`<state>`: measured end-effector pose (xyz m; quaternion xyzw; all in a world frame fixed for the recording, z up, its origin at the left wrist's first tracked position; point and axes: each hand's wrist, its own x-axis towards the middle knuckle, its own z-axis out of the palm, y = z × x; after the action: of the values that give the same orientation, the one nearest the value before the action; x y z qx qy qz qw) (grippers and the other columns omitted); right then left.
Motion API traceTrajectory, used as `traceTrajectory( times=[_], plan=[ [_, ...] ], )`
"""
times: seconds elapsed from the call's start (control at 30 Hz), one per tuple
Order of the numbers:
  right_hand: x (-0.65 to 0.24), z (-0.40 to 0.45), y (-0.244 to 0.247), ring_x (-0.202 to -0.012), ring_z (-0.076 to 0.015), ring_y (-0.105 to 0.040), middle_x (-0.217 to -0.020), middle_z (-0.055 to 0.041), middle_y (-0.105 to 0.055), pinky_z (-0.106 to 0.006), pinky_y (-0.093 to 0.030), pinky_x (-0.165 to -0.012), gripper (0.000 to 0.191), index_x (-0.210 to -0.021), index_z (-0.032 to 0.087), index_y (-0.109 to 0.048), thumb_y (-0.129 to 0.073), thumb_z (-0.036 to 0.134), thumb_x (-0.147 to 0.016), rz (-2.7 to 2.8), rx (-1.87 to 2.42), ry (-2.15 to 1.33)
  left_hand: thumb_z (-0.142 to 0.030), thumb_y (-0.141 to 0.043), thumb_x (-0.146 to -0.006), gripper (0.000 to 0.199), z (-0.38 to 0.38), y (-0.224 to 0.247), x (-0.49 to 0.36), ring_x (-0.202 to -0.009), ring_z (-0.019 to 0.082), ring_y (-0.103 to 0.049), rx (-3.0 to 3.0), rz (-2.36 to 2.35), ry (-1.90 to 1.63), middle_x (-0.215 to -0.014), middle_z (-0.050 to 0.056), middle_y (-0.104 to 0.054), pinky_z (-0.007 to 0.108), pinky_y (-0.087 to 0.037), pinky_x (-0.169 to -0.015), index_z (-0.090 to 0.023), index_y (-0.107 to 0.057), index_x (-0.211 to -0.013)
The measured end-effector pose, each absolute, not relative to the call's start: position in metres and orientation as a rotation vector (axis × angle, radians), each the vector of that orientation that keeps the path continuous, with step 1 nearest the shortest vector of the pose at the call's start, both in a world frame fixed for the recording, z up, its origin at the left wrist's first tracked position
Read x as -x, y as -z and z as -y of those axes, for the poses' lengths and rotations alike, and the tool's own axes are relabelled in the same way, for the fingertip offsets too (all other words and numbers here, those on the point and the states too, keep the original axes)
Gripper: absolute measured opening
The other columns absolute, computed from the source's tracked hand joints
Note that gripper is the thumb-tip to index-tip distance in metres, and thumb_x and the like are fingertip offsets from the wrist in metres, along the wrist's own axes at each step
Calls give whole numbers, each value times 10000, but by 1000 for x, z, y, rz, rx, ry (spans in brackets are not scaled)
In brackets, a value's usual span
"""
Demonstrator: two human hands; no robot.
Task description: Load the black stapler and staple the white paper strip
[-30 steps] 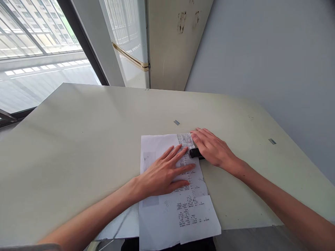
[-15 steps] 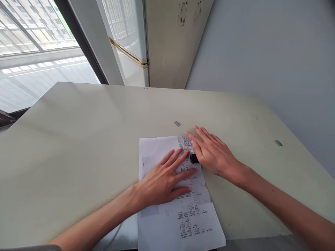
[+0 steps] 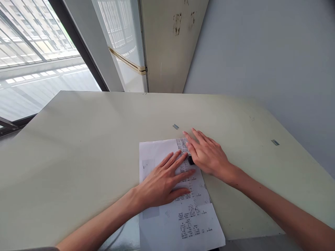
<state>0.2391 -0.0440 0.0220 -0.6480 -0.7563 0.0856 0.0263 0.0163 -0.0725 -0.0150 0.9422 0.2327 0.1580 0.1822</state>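
Black item: mostly hidden beneath the right hand (image 3: 206, 153); only one blunt end (image 3: 191, 160) showed, over the printed edge of the paper, so its full shape could not be made out.
Paper: lay on the table (image 3: 78, 167), its lower part (image 3: 162, 232) running past the near edge and cut off by the bottom of the view; the left hand (image 3: 164, 181) covered its middle, and the print was too small to read.
Left hand: rested flat on the paper, fingers spread.
Right hand: lay over the black item, fingers stretched out and apart; whether its palm pressed down could not be told.
Grey strips: one (image 3: 175, 126) sat just beyond the paper, another (image 3: 275, 142) well apart to the right.
Surroundings: a barred window (image 3: 28, 35) stood at the far left, a bluish wall (image 3: 261, 52) at the right.
Fridge: stood behind the table, stained (image 3: 164, 52) on its side, doors closed, contents out of sight.
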Motion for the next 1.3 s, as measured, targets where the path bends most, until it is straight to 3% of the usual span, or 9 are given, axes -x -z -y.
traceTrajectory(
  times=[0.13, 0.27, 0.4, 0.53, 0.67, 0.77, 0.9, 1.07, 1.3],
  plan=[
    [-254, 58, -25, -1573, -251, -398, -1696, -37, -436, -476, -412, -1264, 565, -1626, 261, -452, -257, 459, -1134, 2097, 1861, -492, -496, -577, -1066, 583, 73, 13, -11, -1634, 365, -143, -2679, -666, -425, -1784, 67, -123, 584, -251, -1319, -305, -474, -1608],
    [-261, 107, -19, -1574, -284, -391, -1669, -85, -466, -524, -409, -1262, 494, -1588, 254, -456, -421, 364, -1107, 2081, 1533, -271, -519, -581, -1058, 599, 79, 7, 3, -1630, 382, -174, -2663, -672, -375, -1779, 102, -154, 607, -277, -1303, -290, -480, -1602],
    [-259, 164, -15, -1473, -286, -528, -1480, -103, -643, -505, -516, -1163, 463, -1467, 268, -538, -535, 121, -1027, 2186, 1222, -156, -484, -613, -1049, 431, 83, -2, 13, -1621, 354, -255, -2571, -743, -442, -1698, 100, -404, 581, -366, -1276, -266, -624, -1421],
    [-250, 194, -14, -1322, -255, -656, -1323, -133, -733, -422, -600, -1063, 348, -1308, 180, -629, -526, 51, -1002, 2320, 1068, -222, -404, -589, -1069, 241, 73, -15, -8, -1478, 294, -484, -2453, -933, -686, -1449, 92, -636, 504, -480, -1186, -245, -626, -1246],
    [-232, 200, -3, -1460, -293, -551, -1515, -182, -626, -457, -561, -1142, 393, -1419, 104, -592, -526, 120, -1032, 2406, 1074, -226, -443, -640, -1035, 448, 53, -23, -57, -1318, 297, -601, -2501, -977, -680, -1406, 117, -649, 482, -529, -1087, -220, -517, -1404],
    [-218, 202, 11, -1576, -344, -375, -1662, -175, -459, -529, -475, -1225, 493, -1511, 84, -532, -571, 264, -1054, 2493, 1080, -187, -420, -622, -1047, 326, 39, -24, -88, -1153, 298, -690, -2604, -911, -491, -1204, 103, -741, 470, -531, -1034, -199, -613, -1286],
    [-219, 207, 28, -1627, -298, -253, -1735, -127, -303, -491, -369, -1301, 653, -1610, 90, -426, -589, 402, -1060, 2560, 1098, -153, -424, -608, -1041, 258, 25, -28, -103, -915, 268, -724, -2562, -936, -367, -1017, 56, -778, 409, -546, -856, -219, -673, -1184],
    [-260, 214, 37, -1615, -256, -293, -1733, -58, -298, -490, -301, -1328, 596, -1635, 178, -418, -545, 375, -1087, 2545, 1163, -116, -499, -611, -997, 324, 11, -51, -92, -802, 216, -697, -2244, -1027, -500, -976, 32, -776, 312, -508, -671, -241, -687, -1179],
    [-326, 225, 35, -1585, -239, -354, -1722, 13, -326, -483, -309, -1323, 637, -1682, 346, -319, -547, 293, -1090, 2443, 1334, -206, -651, -640, -924, 509, -2, -93, -49, -809, 210, -660, -2130, -1255, -809, -996, 44, -765, 269, -490, -649, -222, -689, -1193]
  ],
)
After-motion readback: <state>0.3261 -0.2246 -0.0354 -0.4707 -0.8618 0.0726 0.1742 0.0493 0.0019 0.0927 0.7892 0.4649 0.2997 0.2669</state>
